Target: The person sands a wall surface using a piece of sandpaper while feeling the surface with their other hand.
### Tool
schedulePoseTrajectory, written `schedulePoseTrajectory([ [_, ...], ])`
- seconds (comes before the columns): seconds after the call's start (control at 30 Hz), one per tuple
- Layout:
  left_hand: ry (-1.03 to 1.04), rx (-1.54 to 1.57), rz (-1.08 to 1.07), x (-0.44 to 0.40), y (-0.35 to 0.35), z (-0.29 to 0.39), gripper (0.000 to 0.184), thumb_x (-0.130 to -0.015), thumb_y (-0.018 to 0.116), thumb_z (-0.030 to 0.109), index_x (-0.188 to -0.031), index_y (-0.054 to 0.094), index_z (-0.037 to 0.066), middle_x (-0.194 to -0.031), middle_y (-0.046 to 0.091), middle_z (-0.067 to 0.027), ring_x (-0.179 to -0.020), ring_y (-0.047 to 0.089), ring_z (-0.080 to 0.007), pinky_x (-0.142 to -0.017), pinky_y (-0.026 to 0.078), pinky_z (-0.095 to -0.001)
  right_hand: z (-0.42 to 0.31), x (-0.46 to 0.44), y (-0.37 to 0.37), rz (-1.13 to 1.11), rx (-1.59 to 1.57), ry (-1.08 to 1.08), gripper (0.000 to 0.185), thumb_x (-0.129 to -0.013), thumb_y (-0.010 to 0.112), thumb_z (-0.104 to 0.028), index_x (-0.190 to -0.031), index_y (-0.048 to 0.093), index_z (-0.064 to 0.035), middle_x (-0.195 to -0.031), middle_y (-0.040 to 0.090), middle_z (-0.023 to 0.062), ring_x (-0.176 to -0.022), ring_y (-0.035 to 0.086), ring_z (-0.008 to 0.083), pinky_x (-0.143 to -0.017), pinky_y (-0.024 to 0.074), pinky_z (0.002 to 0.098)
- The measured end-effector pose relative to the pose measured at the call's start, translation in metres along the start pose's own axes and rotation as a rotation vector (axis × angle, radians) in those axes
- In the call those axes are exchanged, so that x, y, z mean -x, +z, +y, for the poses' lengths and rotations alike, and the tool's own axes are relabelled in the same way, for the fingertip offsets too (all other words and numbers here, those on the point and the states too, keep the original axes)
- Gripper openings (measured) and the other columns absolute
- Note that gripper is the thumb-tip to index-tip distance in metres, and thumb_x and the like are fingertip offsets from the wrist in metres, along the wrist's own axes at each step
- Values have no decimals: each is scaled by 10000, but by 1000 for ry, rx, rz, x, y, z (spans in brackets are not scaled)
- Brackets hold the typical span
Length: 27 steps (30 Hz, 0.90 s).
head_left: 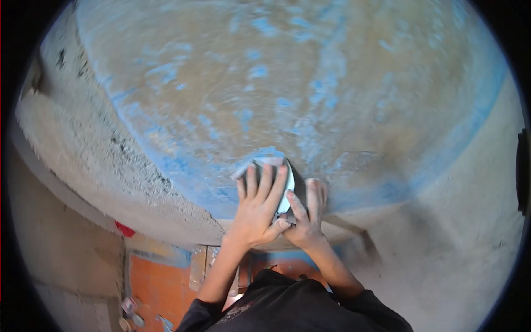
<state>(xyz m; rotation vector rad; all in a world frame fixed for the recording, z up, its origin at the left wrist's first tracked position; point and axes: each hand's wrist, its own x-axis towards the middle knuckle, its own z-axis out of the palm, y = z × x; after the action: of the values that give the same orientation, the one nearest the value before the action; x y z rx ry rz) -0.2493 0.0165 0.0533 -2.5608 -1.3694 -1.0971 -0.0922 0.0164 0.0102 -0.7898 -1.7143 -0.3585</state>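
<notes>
A folded sheet (289, 191), grey on one face and whitish on the other, like sandpaper, lies against a wall with blue and brown patches (354, 110). My left hand (259, 202) presses it there, with the fingers laid over it and the thumb low on its right side. Close beside it, my right hand (308, 218) has its index finger on the sheet's right edge. Its other fingers point up along the wall, and the lower edge of the sheet is partly hidden between both hands.
Rough grey plaster (116, 138) borders the painted area on the left, and a plain pale wall (442, 232) runs on the right. Below are an orange tiled floor (157, 288), a paint-marked wooden piece (198, 268) and several small containers (130, 305).
</notes>
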Motion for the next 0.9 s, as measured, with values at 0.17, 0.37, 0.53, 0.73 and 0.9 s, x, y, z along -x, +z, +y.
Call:
schedulePoseTrajectory([
  [0.17, 112, 161, -178, -4, 6, 18, 856, -912, 263, 675, -1517, 369, 80, -1592, 265, -189, -1450, 151, -519, -1130, 28, -653, 1, 24, -18, 31, 52, 119, 549, -741, 749, -99, -1255, 569, -163, -1370, 531, 92, -1294, 463, 303, -1084, 328, 523],
  [0.37, 190, 233, -226, -7, 20, 23, 808, -989, 122, 626, -1345, 599, 79, -1470, 480, -165, -1432, 278, -460, -1153, 83, -593, 15, 50, -35, -5, -12, 257, 416, -735, 748, -65, -1113, 582, -115, -1211, 564, 86, -1157, 534, 297, -963, 420, 465],
  [0.53, 280, 332, -212, -20, 25, 31, 780, -1020, 89, 567, -1306, 621, 75, -1348, 600, -137, -1370, 403, -436, -1157, 131, -548, 6, 68, -21, -76, 120, 410, 315, -762, 732, -133, -1020, 568, -55, -1059, 563, 126, -947, 563, 330, -829, 437, 459],
  [0.73, 393, 520, -334, -38, 17, 20, 781, -1021, 103, 568, -1271, 640, 60, -1270, 651, -131, -1322, 489, -386, -1152, 195, -539, -4, 60, 2, -56, 231, 510, 584, -707, 777, -236, -1176, 506, -16, -1067, 569, 199, -945, 575, 369, -789, 460, 477],
  [0.9, 363, 713, -233, -28, 16, -11, 738, -1034, 169, 527, -1163, 687, 17, -1200, 685, -141, -1298, 522, -374, -1157, 225, -506, 9, 62, 31, 45, 106, 537, 818, -698, 773, -188, -1382, 351, -37, -1076, 569, 229, -947, 576, 418, -788, 469, 511],
])
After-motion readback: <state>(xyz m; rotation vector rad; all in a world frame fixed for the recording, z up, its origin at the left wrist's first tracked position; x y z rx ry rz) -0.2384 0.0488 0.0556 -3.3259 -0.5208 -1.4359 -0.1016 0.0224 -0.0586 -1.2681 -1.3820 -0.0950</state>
